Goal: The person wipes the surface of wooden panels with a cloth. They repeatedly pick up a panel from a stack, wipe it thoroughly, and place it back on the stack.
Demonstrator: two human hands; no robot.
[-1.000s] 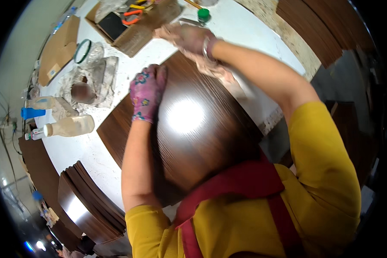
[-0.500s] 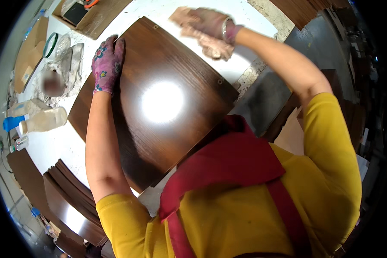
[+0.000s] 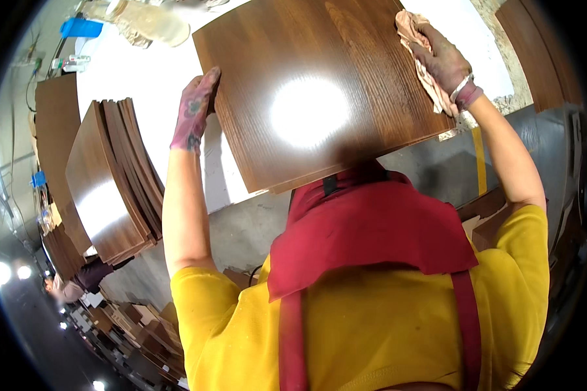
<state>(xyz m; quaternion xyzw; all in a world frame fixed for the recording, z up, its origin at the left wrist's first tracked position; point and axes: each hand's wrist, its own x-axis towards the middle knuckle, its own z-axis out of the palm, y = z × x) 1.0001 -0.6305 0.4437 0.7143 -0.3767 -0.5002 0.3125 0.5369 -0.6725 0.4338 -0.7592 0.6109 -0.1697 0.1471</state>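
Cloth [image 3: 430, 83] at the right edge of the brown board [image 3: 313, 72]
The right hand [image 3: 442, 63] pinches the cloth; the left hand [image 3: 196, 107] touches the left edge, closure unclear. With the board on the white table [image 3: 147, 81], even pressure along the edge seems best.

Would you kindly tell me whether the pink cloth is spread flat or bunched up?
Bunched up: the pink cloth shows crumpled folds gathered in the right hand by the brown panel.
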